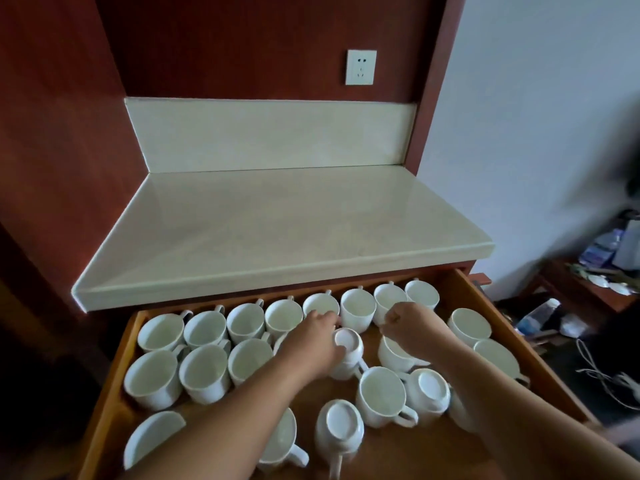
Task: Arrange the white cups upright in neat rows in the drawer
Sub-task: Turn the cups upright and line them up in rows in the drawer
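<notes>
Far left: wooden drawer (114, 386) pulled out beneath a cream countertop (173, 244). Along the drawer's back, a back row (206, 329) of eight white cups, upright, handles toward the rear, running rightward past both hands. In front of it, a second row (204, 372): three upright cups packed side by side, a fourth rim just showing beside the left wrist. Near the front left corner, a half-hidden cup (152, 438), mouth up.

Further right, a forearm-covered cup (282, 441), mouth up, handle to the right. Left hand (311, 341) reaching in, thumb laid on the base of a bottom-up cup (349, 351), fingers close together and curled over its far side. That cup tilted, handle toward the viewer, just in front of the back row.

On the drawer floor near the middle, three loose cups: a front inverted cup (341, 424), an upright handled cup (381, 396), then a second inverted cup (433, 389) just beside it. High above on the red-brown panel, a white wall socket (361, 71).

Right hand (408, 323), back upward, fingers curled under over a wide cup (394, 355). Whether pinching anything, impossible to tell.

By the drawer's right wall, a far-right cup (469, 323) and a cup in front of it (495, 356), both upright, apart from the rows. Beyond the drawer, a blurred side table (588, 289), a plastic bottle (540, 315) and white cables (602, 375) on the floor.
</notes>
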`<state>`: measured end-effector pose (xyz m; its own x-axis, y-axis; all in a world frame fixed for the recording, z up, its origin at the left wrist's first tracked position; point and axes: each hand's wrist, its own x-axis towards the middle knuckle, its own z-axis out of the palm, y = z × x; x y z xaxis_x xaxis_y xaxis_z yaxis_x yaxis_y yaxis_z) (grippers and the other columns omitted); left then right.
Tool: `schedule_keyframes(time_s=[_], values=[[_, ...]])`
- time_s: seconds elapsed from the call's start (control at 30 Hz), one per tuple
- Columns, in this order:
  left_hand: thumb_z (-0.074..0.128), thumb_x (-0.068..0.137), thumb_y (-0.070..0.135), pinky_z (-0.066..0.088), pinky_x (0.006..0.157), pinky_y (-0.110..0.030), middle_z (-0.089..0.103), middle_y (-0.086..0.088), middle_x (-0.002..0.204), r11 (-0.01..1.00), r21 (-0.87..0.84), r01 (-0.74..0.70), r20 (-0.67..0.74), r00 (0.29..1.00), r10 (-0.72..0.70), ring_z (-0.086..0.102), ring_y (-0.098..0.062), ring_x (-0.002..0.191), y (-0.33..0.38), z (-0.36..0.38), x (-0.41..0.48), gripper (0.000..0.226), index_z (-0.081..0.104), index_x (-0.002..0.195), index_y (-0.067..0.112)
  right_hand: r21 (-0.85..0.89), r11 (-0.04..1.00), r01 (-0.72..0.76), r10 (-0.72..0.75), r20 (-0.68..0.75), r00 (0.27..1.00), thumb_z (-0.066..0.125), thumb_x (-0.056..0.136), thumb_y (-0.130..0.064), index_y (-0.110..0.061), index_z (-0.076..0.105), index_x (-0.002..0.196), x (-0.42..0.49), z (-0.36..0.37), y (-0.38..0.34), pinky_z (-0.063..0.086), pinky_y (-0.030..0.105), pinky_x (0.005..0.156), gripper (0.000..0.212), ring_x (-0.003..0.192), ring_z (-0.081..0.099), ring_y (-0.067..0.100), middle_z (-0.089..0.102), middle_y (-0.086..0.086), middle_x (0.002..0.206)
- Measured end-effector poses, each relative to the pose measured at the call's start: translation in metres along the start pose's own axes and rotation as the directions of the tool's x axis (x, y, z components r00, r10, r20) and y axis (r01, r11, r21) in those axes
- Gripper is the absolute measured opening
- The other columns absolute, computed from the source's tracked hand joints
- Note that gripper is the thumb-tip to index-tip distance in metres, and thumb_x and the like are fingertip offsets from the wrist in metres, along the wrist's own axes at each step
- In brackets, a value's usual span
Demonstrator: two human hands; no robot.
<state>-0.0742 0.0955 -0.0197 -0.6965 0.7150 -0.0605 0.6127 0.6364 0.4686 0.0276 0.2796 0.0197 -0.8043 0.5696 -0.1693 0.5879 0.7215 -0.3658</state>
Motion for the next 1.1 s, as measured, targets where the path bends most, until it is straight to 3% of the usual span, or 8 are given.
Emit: schedule_keyframes(time_s=[0.23,0.37,0.47,0.67,0.73,0.87,0.97,1.1], values=[[0.064,0.086,0.042,0.051,0.087,-0.041,0.055,-0.012,0.125,0.95,0.222,0.221,0.057,0.969,-0.239,0.062,-0.037,0.112,0.046,0.047,0.037,0.047,0.054,0.126,0.02,0.099,0.992,0.078,-0.093,0.153,0.984,0.068,0.084,-0.03,-0.011,0.072,0.097,0.039,-0.011,0.057,0.058,0.037,0.073,0.023,0.087,0.071,0.027,0.076,0.008,0.091],[0.065,0.086,0.043,0.05,0.09,-0.039,0.054,-0.011,0.129,0.915,0.191,0.354,0.015,0.931,-0.364,0.06,-0.034,0.117,0.061,0.061,0.044,0.051,0.052,0.131,0.022,0.158,0.976,0.15,-0.182,0.207,0.961,0.068,0.085,-0.031,-0.014,0.07,0.093,0.052,-0.016,0.078,0.055,0.033,0.063,0.019,0.076,0.071,0.023,0.076,0.007,0.088],[0.064,0.087,0.033,0.052,0.09,-0.039,0.051,-0.01,0.129,0.905,0.156,0.395,-0.032,0.918,-0.395,0.063,-0.033,0.113,0.067,0.062,0.042,0.049,0.051,0.133,0.023,0.172,0.968,0.181,-0.219,0.238,0.946,0.069,0.086,-0.031,-0.017,0.071,0.092,0.056,-0.018,0.085,0.06,0.037,0.072,0.015,0.08,0.073,0.021,0.076,0.005,0.085],[0.077,0.08,0.041,0.048,0.071,-0.035,0.047,-0.002,0.122,0.897,0.095,0.432,-0.196,0.891,-0.409,0.063,-0.028,0.097,0.079,0.034,0.021,0.053,0.05,0.123,0.03,0.289,0.937,0.195,-0.284,0.312,0.907,0.071,0.087,-0.03,-0.003,0.07,0.091,0.068,-0.017,0.081,0.059,0.036,0.071,0.027,0.057,0.067,0.011,0.072,0.005,0.07],[0.077,0.078,0.044,0.043,0.068,-0.033,0.047,0.003,0.119,0.908,0.034,0.417,-0.278,0.877,-0.392,0.061,-0.024,0.097,0.085,0.016,0.01,0.052,0.049,0.121,0.035,0.373,0.915,0.153,-0.293,0.354,0.888,0.071,0.088,-0.038,-0.008,0.072,0.093,0.067,-0.017,0.069,0.059,0.037,0.076,0.031,0.065,0.071,0.018,0.074,0.004,0.074],[0.081,0.068,0.042,0.05,0.081,-0.033,0.052,0.014,0.112,0.902,-0.309,0.3,-0.421,0.808,-0.413,0.057,-0.013,0.101,0.088,-0.017,-0.01,0.051,0.05,0.109,0.044,0.649,0.759,-0.058,-0.317,0.445,0.838,0.067,0.091,-0.057,-0.013,0.073,0.104,0.052,-0.026,0.033,0.06,0.041,0.084,0.046,0.087,0.071,0.024,0.074,0.009,0.101],[0.082,0.058,0.048,0.053,0.085,-0.035,0.061,0.009,0.117,0.76,-0.634,0.141,-0.401,0.781,-0.479,0.061,-0.014,0.106,0.089,-0.028,-0.017,0.06,0.052,0.11,0.05,0.792,0.565,-0.229,-0.393,0.503,0.77,0.07,0.086,-0.064,-0.011,0.074,0.107,0.041,-0.04,0.012,0.059,0.044,0.085,0.058,0.09,0.07,0.03,0.076,0.01,0.098],[0.085,0.056,0.046,0.053,0.096,-0.03,0.05,0.013,0.136,0.748,-0.659,0.078,-0.35,0.848,-0.397,0.057,-0.007,0.119,0.083,-0.033,-0.018,0.088,0.046,0.134,0.053,0.886,0.415,-0.207,-0.498,0.412,0.763,0.077,0.087,-0.039,0.002,0.07,0.117,0.035,-0.057,-0.007,0.053,0.057,0.099,0.051,0.097,0.07,0.04,0.07,0.028,0.116]])
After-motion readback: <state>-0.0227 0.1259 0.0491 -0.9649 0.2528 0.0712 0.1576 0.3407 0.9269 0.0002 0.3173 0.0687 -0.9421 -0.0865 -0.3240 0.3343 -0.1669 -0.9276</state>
